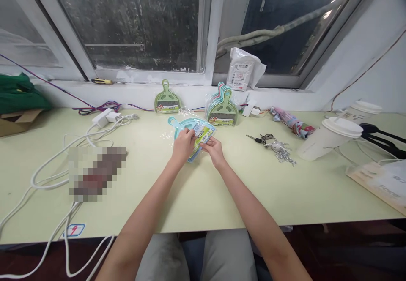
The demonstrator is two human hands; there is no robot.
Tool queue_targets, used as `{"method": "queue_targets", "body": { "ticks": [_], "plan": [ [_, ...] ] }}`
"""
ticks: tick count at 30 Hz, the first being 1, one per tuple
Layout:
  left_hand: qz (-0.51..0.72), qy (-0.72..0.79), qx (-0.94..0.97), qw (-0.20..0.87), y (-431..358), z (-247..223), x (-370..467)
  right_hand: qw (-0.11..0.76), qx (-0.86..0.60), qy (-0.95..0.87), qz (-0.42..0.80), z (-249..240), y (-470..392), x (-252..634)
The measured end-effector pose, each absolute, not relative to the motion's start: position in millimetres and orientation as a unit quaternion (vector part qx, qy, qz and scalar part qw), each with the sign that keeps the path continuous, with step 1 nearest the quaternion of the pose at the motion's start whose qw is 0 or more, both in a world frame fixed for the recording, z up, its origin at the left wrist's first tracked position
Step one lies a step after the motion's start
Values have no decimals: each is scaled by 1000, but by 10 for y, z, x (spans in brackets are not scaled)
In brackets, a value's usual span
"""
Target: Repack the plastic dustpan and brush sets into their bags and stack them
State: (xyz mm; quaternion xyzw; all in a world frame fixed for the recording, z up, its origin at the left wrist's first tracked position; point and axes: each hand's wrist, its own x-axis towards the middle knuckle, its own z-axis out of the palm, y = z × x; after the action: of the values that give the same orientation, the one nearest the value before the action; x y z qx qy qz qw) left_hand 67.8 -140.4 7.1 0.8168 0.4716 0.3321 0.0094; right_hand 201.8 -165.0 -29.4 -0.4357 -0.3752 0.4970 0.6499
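Note:
A light blue dustpan and brush set (189, 124) with a yellow-green label lies tilted over the table in the middle of the head view, its handle toward the upper left. Clear plastic film shows around it. My left hand (183, 146) is closed on the set near the label, fingers bent over its front. With thumb and fingers pinched, my right hand (213, 150) grips the label's right edge. Behind them, a green dustpan and brush set (167, 99) leans on the wall. To its right stands a stack of similar sets (223, 107), a green one foremost.
Keys (275, 145), a folded umbrella (293, 122) and white lidded cups (330, 139) are on the right. White cables (47, 184), a power adapter (103, 118) and a blurred-out object (100, 175) occupy the left. A screwdriver (103, 81) rests on the sill.

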Motion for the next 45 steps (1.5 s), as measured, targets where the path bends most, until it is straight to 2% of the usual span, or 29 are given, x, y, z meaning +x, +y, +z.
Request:
{"method": "queue_targets", "body": {
  "ticks": [5,11,20,31,40,45],
  "plan": [
    [373,508,773,70,-1460,83,740,640,-435,-388,501,-299,-1658,2023],
    [348,530,768,95,-1470,102,736,616,-437,-398,521,-353,-1654,2001],
    [298,357,867,178,-1404,130,604,651,-447,-358,498,-445,-1593,2118],
    [271,425,861,-72,-1326,-203,693,657,-457,-348,488,-520,-1530,2191],
    [278,432,851,-112,-1406,-304,762,672,-459,-328,480,-457,-1546,2180],
    [294,379,869,-125,-1438,-334,794,663,-461,-340,482,-414,-1564,2207]
  ]
}}
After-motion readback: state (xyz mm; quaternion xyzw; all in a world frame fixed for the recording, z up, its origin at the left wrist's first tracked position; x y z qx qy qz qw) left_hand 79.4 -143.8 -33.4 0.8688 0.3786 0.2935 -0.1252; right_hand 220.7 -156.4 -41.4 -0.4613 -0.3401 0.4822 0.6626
